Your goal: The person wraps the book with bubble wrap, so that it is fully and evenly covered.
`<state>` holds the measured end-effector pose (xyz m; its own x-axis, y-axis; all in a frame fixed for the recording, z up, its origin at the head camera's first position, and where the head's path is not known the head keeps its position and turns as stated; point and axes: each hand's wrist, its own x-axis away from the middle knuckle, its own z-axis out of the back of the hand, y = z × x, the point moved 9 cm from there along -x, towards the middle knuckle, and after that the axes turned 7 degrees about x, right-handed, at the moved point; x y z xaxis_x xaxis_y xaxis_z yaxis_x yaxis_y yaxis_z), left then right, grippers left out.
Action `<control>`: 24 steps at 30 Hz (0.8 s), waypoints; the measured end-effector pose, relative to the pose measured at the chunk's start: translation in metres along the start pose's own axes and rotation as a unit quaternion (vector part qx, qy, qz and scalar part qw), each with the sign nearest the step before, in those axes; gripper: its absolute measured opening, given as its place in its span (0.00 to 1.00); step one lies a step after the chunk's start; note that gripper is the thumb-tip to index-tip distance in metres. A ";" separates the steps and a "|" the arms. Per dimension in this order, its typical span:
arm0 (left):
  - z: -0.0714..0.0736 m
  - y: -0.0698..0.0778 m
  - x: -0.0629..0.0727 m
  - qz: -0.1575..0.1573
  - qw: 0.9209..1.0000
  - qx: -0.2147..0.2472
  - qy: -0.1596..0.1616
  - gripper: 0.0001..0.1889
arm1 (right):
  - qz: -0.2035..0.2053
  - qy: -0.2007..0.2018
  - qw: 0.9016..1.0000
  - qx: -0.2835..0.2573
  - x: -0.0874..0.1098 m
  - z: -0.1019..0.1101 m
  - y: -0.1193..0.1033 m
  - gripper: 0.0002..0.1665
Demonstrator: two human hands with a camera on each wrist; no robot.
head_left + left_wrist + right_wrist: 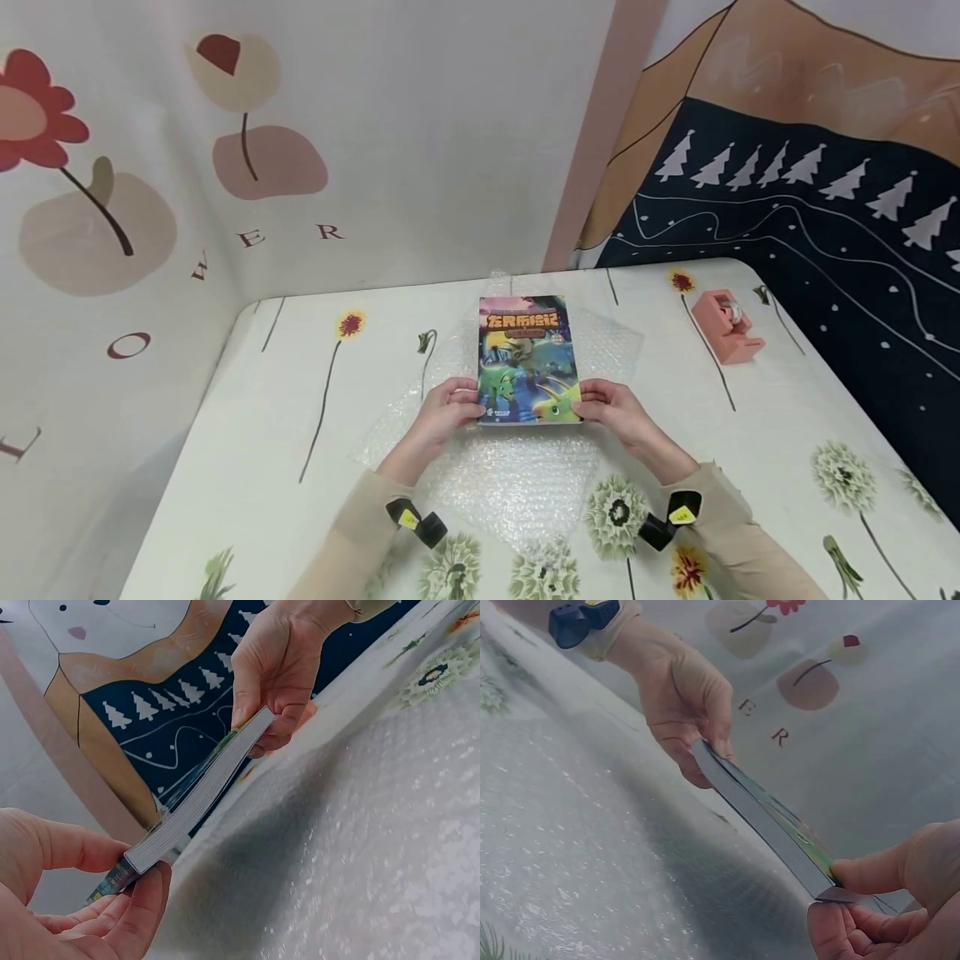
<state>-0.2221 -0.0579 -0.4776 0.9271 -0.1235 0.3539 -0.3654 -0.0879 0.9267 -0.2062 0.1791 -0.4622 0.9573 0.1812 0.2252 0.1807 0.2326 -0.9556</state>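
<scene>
Above bubble wrap [517, 483], book [527, 367] lengthwise, title [522, 320] farthest

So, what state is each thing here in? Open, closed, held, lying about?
Book: closed, front cover up, held raised off the wrap.
Bubble wrap: unrolled, spread out on the table beneath the book.
Tape dispenser: loaded with a roll, standing untouched.
Left fingers: gripping the book's lower left side.
Right fingers: gripping its lower right side.
Wrist cameras: strapped over both sleeves.
</scene>
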 end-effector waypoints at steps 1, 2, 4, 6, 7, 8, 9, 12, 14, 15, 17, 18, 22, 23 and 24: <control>0.002 -0.001 0.000 0.002 1.000 -0.005 0.002 0.18 | 0.000 -0.001 1.000 0.002 0.000 -0.001 0.001 0.20; 0.003 -0.003 0.000 0.004 1.000 -0.010 0.003 0.18 | 0.001 -0.004 1.000 0.005 -0.001 -0.003 0.001 0.20; 0.005 -0.005 0.000 0.010 1.000 -0.014 0.005 0.18 | 0.001 -0.005 1.000 0.009 -0.002 -0.005 0.002 0.19; 0.007 -0.008 0.000 0.014 1.000 -0.018 0.006 0.18 | 0.001 -0.006 1.000 0.015 -0.002 -0.006 0.004 0.19; 0.007 -0.009 0.000 0.016 1.000 -0.020 0.007 0.18 | -0.001 -0.006 1.000 0.016 -0.003 -0.007 0.005 0.19; 0.008 -0.010 0.000 0.018 1.000 -0.020 0.007 0.19 | -0.003 -0.006 1.000 0.018 -0.003 -0.008 0.007 0.19; 0.008 -0.011 0.000 0.020 1.000 -0.021 0.009 0.19 | -0.005 -0.005 1.000 0.017 -0.003 -0.008 0.008 0.19; 0.010 -0.013 0.000 0.026 0.999 -0.027 0.016 0.19 | -0.005 -0.008 1.000 0.021 -0.004 -0.012 0.010 0.19; 0.012 -0.014 0.000 0.029 0.999 -0.032 0.019 0.19 | -0.008 -0.010 1.000 0.025 -0.004 -0.013 0.011 0.18; 0.012 -0.015 0.000 0.031 0.999 -0.034 0.021 0.19 | -0.009 -0.011 1.000 0.027 -0.004 -0.014 0.012 0.19; 0.013 -0.016 0.000 0.032 0.999 -0.037 0.023 0.19 | -0.015 -0.010 0.999 0.029 -0.005 -0.014 0.013 0.19; 0.013 -0.016 0.000 0.030 0.999 -0.038 0.022 0.19 | -0.016 -0.010 0.999 0.030 -0.005 -0.014 0.014 0.19; 0.013 -0.018 -0.001 0.029 0.999 -0.036 0.021 0.19 | -0.022 -0.009 0.999 0.038 -0.006 -0.015 0.016 0.19; 0.013 -0.018 -0.002 0.028 0.999 -0.035 0.021 0.19 | -0.024 -0.008 0.999 0.039 -0.006 -0.015 0.016 0.19; 0.013 -0.019 -0.002 0.027 0.999 -0.034 0.022 0.18 | -0.025 -0.007 0.999 0.043 -0.006 -0.016 0.016 0.19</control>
<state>-0.2184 -0.0691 -0.4972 0.9095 -0.0833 0.4074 -0.4098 -0.0140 0.9121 -0.2054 0.1671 -0.4822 0.9442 0.1800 0.2758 0.2080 0.3232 -0.9232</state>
